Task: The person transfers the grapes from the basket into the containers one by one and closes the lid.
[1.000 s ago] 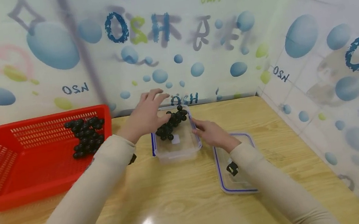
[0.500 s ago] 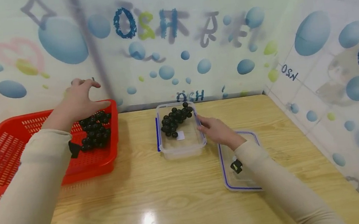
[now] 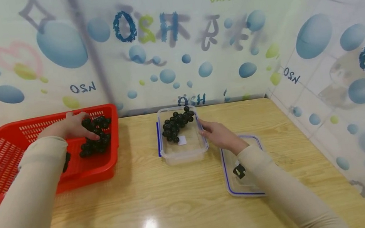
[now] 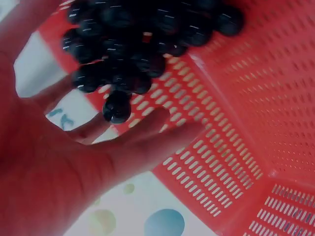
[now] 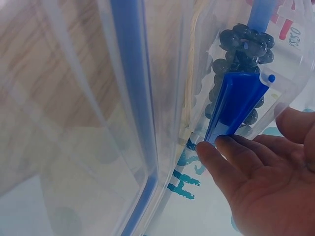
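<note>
My left hand [image 3: 68, 127] reaches into the red plastic basket [image 3: 115, 154]. Its fingers are spread beside a bunch of dark grapes [image 3: 97, 144]. In the left wrist view the grapes [image 4: 118, 73] overlap the fingers, and the thumb and index finger extend past them over the slotted basket wall [image 4: 211, 162]. A clear plastic box [image 3: 188, 153] stands mid-table with another bunch of dark grapes [image 3: 175, 124] inside. My right hand [image 3: 220, 136] touches the box's right side. In the right wrist view its straight fingers [image 5: 221, 172] rest at the blue latch [image 5: 238, 101], thumb near the box wall.
A clear lid with a blue seal [image 3: 232, 190] lies flat on the wooden table [image 3: 168, 209], partly under my right forearm. A wall covering with printed bubbles [image 3: 160, 54] rises behind the table and along its right side.
My left hand has left the grapes in the clear box, swung left over the basket and lowered to the grapes there. My right hand stays at the box's side.
</note>
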Available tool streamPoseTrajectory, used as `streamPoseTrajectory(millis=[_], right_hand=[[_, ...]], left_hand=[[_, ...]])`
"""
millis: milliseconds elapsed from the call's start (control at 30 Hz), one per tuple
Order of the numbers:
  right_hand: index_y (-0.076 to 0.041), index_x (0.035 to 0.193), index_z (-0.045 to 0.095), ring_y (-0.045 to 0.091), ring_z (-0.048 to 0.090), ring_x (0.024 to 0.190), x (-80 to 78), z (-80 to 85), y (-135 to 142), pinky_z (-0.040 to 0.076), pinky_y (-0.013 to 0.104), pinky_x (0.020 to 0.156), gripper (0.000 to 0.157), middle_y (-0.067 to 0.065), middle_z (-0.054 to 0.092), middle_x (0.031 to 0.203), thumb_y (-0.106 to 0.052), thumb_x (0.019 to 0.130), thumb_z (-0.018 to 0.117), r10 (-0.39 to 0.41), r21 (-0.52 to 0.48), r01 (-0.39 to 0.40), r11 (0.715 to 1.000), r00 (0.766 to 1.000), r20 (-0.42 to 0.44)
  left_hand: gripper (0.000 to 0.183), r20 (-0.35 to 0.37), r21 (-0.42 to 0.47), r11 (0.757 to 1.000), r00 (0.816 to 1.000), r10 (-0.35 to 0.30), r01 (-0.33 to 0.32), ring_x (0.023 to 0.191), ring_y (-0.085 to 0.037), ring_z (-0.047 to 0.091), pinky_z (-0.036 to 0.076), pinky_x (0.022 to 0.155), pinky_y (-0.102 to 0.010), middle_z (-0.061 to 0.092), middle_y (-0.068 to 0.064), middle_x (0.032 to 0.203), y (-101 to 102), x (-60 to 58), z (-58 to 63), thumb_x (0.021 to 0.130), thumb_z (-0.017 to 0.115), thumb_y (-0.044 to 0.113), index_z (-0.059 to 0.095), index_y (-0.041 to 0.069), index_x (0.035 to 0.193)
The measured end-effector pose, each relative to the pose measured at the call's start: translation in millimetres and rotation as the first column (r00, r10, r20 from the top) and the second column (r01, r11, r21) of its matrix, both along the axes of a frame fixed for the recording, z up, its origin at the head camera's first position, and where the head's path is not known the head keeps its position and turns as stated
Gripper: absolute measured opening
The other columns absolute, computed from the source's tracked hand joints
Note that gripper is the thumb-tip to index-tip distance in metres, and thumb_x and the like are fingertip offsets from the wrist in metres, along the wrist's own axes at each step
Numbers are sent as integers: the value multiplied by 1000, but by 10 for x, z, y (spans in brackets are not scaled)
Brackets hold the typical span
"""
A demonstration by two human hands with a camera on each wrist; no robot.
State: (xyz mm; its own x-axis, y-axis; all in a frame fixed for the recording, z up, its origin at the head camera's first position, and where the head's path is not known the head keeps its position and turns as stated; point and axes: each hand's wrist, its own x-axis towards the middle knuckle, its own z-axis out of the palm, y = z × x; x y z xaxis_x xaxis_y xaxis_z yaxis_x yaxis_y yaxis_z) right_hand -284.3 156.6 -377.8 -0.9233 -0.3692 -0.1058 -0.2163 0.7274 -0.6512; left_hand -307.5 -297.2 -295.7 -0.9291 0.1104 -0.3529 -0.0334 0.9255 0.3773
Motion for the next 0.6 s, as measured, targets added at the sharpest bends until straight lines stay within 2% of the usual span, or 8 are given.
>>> streamPoseTrajectory(millis=[200, 333, 433, 533, 600], right_hand=[[-13, 156, 23, 32, 33, 139, -22, 13, 11, 28, 47, 111, 56, 12, 30, 156, -28, 106, 45, -9, -7, 9, 1000, 1000, -9], [-12, 156, 22, 32, 36, 138, -24, 16, 10, 31, 46, 110, 57, 14, 32, 155, -28, 106, 44, -2, -33, 2, 999, 1000, 1], [-12, 157, 21, 32, 34, 139, -26, -15, 7, 30, 46, 111, 57, 13, 30, 156, -29, 106, 44, 5, -38, -4, 999, 1000, 14], [-13, 157, 21, 31, 32, 140, -35, -52, 17, 30, 46, 111, 57, 12, 29, 156, -30, 107, 43, 9, -26, -9, 1000, 1000, 9], [-13, 157, 21, 31, 32, 140, -36, -51, 32, 30, 46, 111, 57, 12, 29, 156, -30, 107, 43, 12, -27, -12, 1000, 1000, 6]], left_hand=[[109, 70, 0, 1000, 997, 21, -21, 115, -60, 13, 30, 92, -75, 4, -42, 132, 69, -36, -107, 75, 82, 46, 17, -2, 148], [120, 67, -44, 999, 997, 26, -23, 114, -62, 17, 30, 91, -77, 4, -45, 133, 147, -27, -216, 72, 82, 50, 7, -6, 147], [124, 51, -106, 994, 999, 11, -5, 111, -63, 22, 33, 89, -77, 8, -45, 130, 191, -22, -292, 70, 82, 52, 7, -11, 145], [124, 51, -139, 990, 999, -1, 8, 111, -63, 22, 32, 88, -79, 9, -45, 130, 217, -19, -314, 70, 84, 48, 6, -13, 145], [118, 44, -152, 988, 999, -17, 24, 113, -62, 20, 30, 90, -78, 8, -46, 130, 240, -23, -306, 73, 84, 36, 4, -15, 144]])
